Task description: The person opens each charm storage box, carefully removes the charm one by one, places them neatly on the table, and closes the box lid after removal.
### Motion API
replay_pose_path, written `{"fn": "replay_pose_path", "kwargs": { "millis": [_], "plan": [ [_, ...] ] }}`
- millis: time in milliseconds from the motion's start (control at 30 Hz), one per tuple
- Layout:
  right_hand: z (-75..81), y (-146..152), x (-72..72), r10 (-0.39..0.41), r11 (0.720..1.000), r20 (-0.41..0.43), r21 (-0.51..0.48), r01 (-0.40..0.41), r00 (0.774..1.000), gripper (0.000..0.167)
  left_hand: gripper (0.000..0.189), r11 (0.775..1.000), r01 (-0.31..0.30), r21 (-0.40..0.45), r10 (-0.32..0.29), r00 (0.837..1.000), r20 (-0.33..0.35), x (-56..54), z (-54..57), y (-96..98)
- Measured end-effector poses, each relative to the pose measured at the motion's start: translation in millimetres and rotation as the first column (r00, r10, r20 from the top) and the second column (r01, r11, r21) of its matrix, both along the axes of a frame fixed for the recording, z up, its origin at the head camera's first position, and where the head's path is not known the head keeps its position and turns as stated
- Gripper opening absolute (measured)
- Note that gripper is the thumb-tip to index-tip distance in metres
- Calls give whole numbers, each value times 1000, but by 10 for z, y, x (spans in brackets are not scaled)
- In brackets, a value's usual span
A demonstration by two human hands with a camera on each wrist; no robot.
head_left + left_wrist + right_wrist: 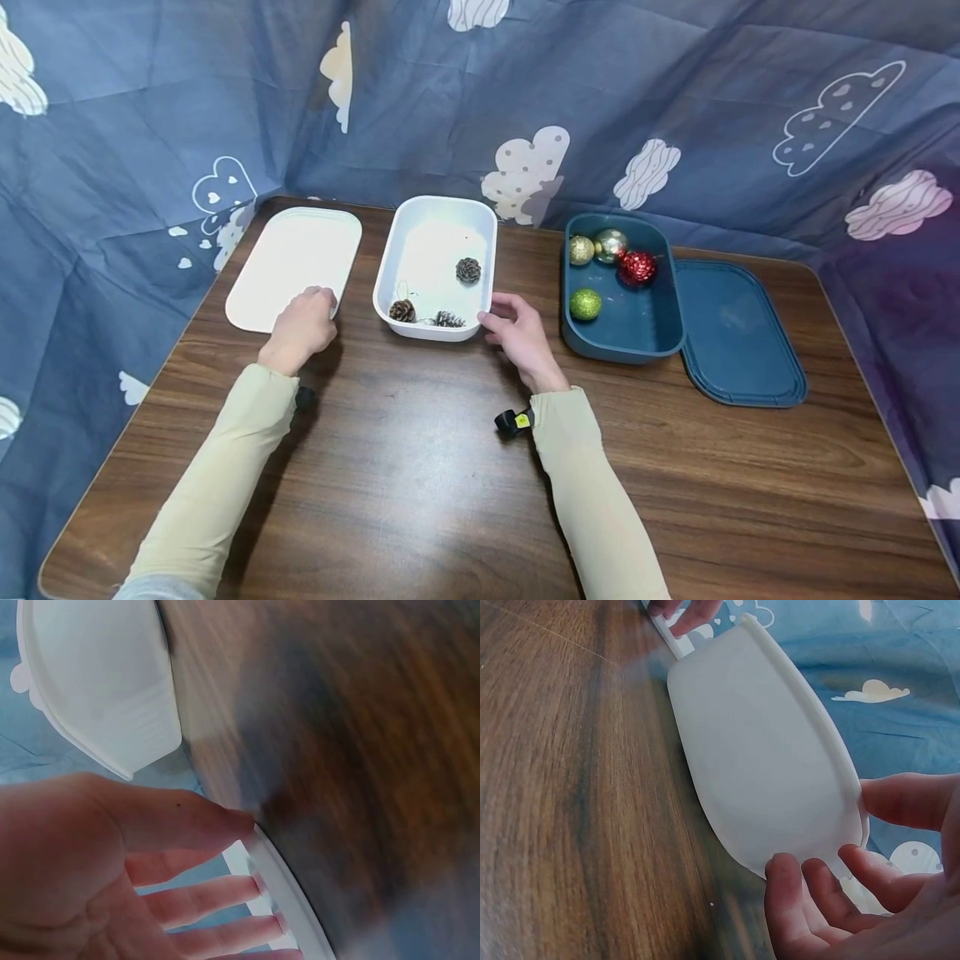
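Note:
A flat white lid (pixel 296 258) lies on the table at the left. My left hand (pixel 302 329) pinches its near right corner; in the left wrist view the thumb meets the edge of the lid (pixel 294 900) and the fingers reach beneath. Beside it stands a white plastic box (pixel 427 250) holding a pine cone (pixel 468 270) at the right, another pine cone (pixel 402 311) at the near left, and a frosted pine cone (pixel 448 319) by the near wall. My right hand (pixel 525 337) grips the box's near right corner, thumb at the rim and fingertips against the outer wall (pixel 772 765).
To the right, a blue box (pixel 637 333) holds several ornament balls: gold, silvery, red (pixel 637 268) and green (pixel 586 304). A blue lid (pixel 742 333) lies against its right side. Behind the wooden table (pixel 420 467) hangs a blue cloth with clouds (pixel 420 100).

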State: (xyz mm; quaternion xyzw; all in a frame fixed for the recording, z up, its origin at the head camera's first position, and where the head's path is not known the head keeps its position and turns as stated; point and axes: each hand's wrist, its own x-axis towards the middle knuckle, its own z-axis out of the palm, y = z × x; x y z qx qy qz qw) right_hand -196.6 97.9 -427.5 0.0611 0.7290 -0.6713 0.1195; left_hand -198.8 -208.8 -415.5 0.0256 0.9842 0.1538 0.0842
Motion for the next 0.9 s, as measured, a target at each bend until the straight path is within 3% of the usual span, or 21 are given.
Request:
{"fn": "replay_pose_path", "kwargs": {
  "millis": [567,900],
  "plan": [
    [-3,-14,0,4,1000,-7,7,-4,1000,46,35,1000,-15,22,14,999,39,-11,14,-17],
    [1,-3,12,5,1000,-8,14,-5,1000,45,26,1000,5,20,-4,1000,-30,5,-4,-9]
  ]
}}
